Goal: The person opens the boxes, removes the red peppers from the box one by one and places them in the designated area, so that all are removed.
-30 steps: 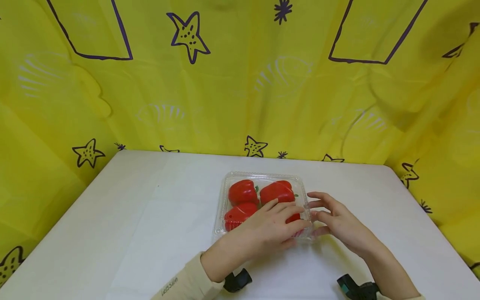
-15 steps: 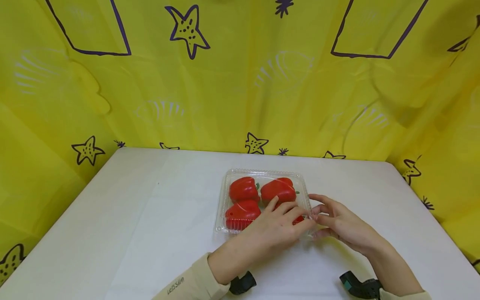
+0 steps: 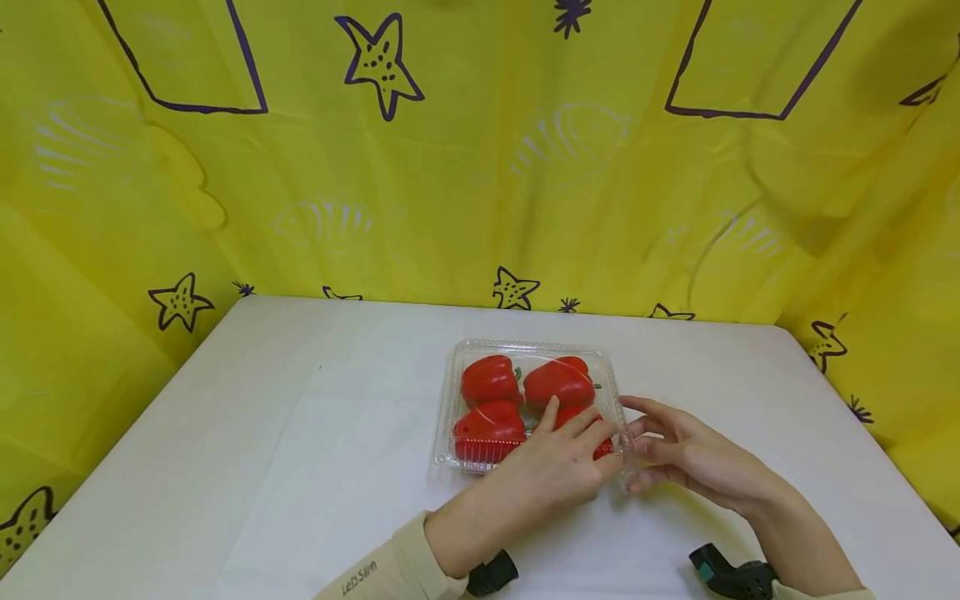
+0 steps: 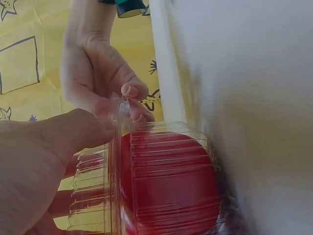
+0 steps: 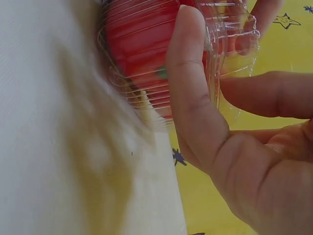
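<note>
A clear plastic clamshell container (image 3: 442, 412) rests on the white table with several red bell peppers (image 3: 487, 381) inside, its ribbed lid over them. My left hand (image 3: 558, 462) lies across the lid's front right part, fingers spread on top. Its thumb (image 4: 80, 129) presses at the rim near the front right corner. At the container's right side, my right hand (image 3: 697, 458) pinches the rim, one finger above it and the thumb (image 5: 188, 73) along the lower ribbed wall. Part of the front right pepper is hidden under the left hand.
The white table (image 3: 337, 483) reaches back to a yellow curtain (image 3: 450, 183) with dark star drawings, which also hangs on both sides. Black wrist devices (image 3: 731, 575) sit on both wrists, below beige sleeves.
The left hand has slid slightly toward the front, uncovering more of the front right pepper. The right hand has drawn a little toward the front corner. The container has stayed in place.
</note>
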Demonstrator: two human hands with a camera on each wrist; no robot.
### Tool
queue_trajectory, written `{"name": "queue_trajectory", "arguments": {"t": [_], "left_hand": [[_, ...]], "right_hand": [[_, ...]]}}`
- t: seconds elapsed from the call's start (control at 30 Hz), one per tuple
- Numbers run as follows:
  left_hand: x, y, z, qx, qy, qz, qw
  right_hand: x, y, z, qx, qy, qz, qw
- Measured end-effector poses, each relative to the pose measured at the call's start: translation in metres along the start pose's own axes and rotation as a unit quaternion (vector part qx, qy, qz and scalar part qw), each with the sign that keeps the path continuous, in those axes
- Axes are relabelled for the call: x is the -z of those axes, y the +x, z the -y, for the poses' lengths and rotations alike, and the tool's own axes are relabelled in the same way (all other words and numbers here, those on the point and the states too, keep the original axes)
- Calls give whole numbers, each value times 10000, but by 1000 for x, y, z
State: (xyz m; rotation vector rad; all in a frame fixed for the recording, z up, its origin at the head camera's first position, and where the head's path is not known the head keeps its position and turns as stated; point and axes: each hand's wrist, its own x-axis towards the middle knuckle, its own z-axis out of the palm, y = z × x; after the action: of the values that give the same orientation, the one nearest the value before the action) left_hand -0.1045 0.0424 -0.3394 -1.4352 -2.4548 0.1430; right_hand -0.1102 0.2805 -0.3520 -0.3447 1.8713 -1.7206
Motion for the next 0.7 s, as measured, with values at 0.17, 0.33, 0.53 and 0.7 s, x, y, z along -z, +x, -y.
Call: {"name": "queue_trajectory", "arguments": {"t": [0.17,0.33,0.53,0.7], "left_hand": [[-3,0,-3,-36,251,-260,9993],[-6,0,-6,19,572,-557,9968],[-9,1,-11,187,663,-744,9948],[-9,1,-13,219,596,-648,9959]], "right_hand": [[3,-1,-1,99,79,249,9996],[6,-2,-4,268,131,441,9986],[8,-2,-7,305,241,520,9979],[10,-2,-9,316,324,614,9971]]}}
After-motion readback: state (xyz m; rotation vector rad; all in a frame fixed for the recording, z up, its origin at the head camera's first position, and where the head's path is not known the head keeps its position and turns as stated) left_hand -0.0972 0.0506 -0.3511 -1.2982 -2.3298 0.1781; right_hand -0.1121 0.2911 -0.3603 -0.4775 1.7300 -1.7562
